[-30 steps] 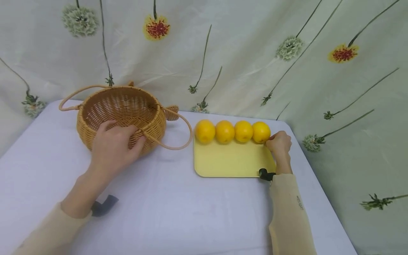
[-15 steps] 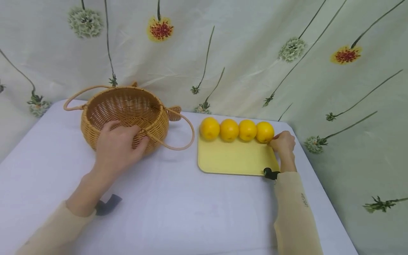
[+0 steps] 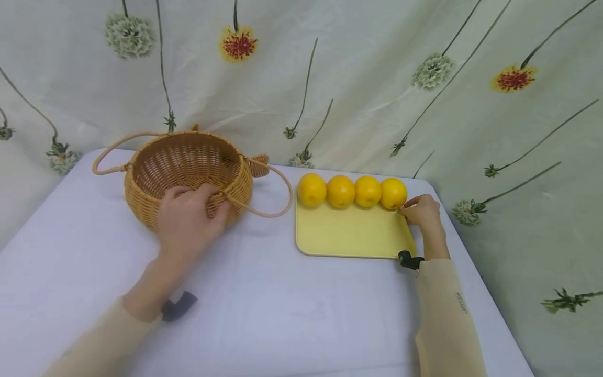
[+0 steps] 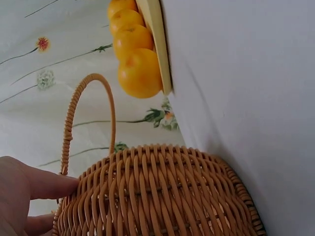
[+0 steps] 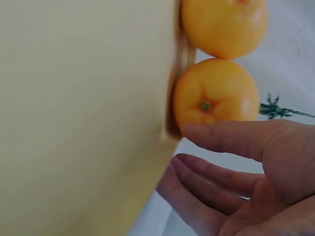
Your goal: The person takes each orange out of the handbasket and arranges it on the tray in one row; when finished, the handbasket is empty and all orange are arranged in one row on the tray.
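Observation:
A round wicker basket [image 3: 188,157] with two looped handles stands at the back left of the table. My left hand [image 3: 188,225] grips its near rim, with the thumb [image 4: 54,186] on the outer wall and other fingers reaching inside. Several oranges [image 3: 341,191] sit in a row along the far edge of a yellow tray [image 3: 350,233]. By the tray's right edge, my right hand [image 3: 422,213] is close to the rightmost orange [image 5: 216,93]. Its thumb and fingers are parted with nothing between them, and the thumb tip overlaps that orange in the right wrist view.
A white cloth covers the table [image 3: 282,314]. Behind and to the right hangs a curtain [image 3: 358,94] printed with flowers. The basket's right handle [image 3: 282,204] reaches close to the tray's left edge.
The basket has shifted slightly right and nearer in my left hand's grip. My right hand has loosened at the tray's edge, its fingers spreading. The head view has also shifted a little.

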The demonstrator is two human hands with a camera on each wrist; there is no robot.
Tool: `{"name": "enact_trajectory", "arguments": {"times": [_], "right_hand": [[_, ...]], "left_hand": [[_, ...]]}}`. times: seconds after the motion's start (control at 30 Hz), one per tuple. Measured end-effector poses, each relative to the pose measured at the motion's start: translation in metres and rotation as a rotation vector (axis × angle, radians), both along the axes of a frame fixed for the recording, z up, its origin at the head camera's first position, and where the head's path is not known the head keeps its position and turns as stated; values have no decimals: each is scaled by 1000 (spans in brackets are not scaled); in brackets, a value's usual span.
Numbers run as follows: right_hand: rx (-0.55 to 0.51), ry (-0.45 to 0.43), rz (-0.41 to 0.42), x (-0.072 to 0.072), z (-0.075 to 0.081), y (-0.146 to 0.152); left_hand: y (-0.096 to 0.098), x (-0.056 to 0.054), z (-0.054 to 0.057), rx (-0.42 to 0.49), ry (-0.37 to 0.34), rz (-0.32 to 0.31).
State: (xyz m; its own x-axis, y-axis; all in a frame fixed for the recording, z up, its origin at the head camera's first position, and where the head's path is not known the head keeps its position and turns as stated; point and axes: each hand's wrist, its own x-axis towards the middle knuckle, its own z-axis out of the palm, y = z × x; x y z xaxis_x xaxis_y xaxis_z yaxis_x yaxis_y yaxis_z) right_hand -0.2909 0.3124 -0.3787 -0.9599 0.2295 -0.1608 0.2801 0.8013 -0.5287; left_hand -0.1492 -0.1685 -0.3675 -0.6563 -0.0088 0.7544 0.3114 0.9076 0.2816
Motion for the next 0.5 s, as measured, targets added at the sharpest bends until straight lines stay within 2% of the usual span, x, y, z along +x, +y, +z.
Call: {"name": "enact_trajectory", "arguments": {"times": [0.1, 0.27, 0.4, 0.5], "right_hand": [[-25, 0, 28, 9, 5, 2], [-5, 61, 23, 20, 8, 6], [-36, 157, 12, 29, 7, 9], [-48, 258, 48, 39, 9, 10]], "left_hand": [[11, -1, 0, 14, 1, 14], [27, -5, -2, 31, 25, 24], [31, -5, -3, 52, 50, 26], [27, -3, -1, 44, 44, 1]]}}
